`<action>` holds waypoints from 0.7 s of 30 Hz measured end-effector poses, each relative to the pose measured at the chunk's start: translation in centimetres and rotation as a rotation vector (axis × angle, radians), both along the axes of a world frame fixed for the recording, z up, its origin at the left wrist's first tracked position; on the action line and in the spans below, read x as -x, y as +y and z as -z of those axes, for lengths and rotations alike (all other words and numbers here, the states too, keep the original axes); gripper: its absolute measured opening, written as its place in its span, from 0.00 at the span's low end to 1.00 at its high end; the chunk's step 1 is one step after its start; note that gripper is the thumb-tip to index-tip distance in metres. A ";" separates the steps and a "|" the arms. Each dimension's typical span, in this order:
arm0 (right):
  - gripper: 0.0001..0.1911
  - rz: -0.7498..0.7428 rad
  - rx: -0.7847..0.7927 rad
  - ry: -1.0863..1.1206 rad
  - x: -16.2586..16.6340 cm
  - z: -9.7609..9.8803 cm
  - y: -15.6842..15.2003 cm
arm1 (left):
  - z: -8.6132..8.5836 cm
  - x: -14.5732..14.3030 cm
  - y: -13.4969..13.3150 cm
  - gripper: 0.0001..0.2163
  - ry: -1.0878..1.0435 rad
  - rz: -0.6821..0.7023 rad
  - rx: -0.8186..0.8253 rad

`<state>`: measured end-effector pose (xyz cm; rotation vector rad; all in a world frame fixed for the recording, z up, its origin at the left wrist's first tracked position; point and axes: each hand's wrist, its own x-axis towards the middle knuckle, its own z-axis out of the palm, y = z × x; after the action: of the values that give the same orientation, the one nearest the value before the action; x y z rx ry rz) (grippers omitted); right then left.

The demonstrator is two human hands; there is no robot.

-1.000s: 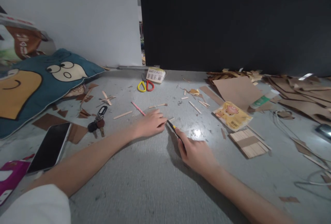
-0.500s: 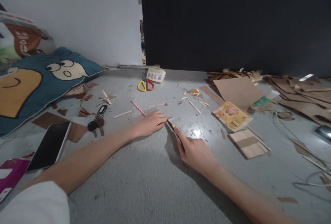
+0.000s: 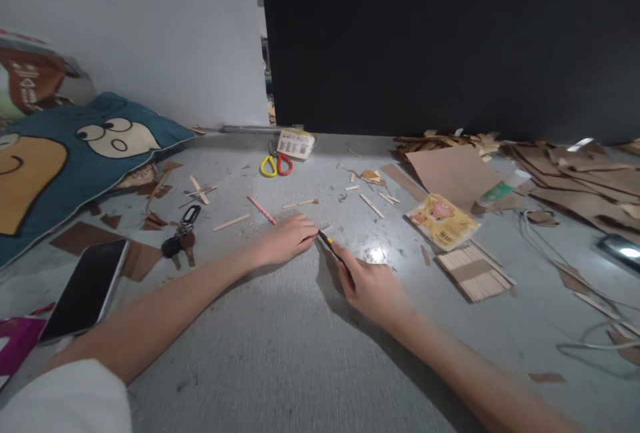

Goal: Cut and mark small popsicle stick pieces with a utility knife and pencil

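Observation:
My left hand (image 3: 290,238) lies low on the grey table with its fingers together, pressing down on a wooden craft stick (image 3: 326,228). Only a short end of that stick shows past the fingertips. In my right hand (image 3: 373,284) is a black and yellow utility knife (image 3: 327,240), gripped with the fingers wrapped round its handle. The knife's tip points up and left and meets the stick right beside my left fingertips; the blade itself is too small to make out. A pink patterned stick (image 3: 261,209) lies just behind my left hand, with another craft stick (image 3: 300,204) near it.
Scissors (image 3: 276,165) lie at the back. Keys (image 3: 183,240), a phone (image 3: 86,290) and a cushion (image 3: 100,166) are at left. On the right are a bundle of craft sticks (image 3: 475,273), a yellow packet (image 3: 443,220), a glue tube (image 3: 503,190), cardboard (image 3: 455,173) and a cable (image 3: 545,246).
The whole scene has shifted slightly left as my view turns a little. Both hands keep nearly the same place and hold, with the knife still against the stick.

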<state>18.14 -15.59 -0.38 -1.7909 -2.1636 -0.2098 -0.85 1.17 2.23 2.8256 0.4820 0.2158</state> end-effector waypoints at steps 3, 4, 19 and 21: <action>0.25 -0.029 -0.083 0.040 -0.2 0.3 -0.5 | -0.1 0.1 0.0 0.14 -0.015 -0.010 0.015; 0.24 -0.039 -0.107 0.054 -0.3 0.3 -0.7 | -0.1 0.1 0.0 0.14 -0.017 -0.011 0.020; 0.24 -0.022 -0.136 0.021 -0.3 0.4 -0.8 | 0.6 0.2 0.5 0.14 -0.016 0.006 -0.006; 0.24 -0.018 -0.123 0.015 -0.4 0.4 -0.8 | 0.6 0.1 0.5 0.14 -0.010 0.003 -0.002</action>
<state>18.51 -16.37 -0.80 -1.7001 -2.1074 -0.3171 -0.99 1.67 1.61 2.8254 0.4753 0.2296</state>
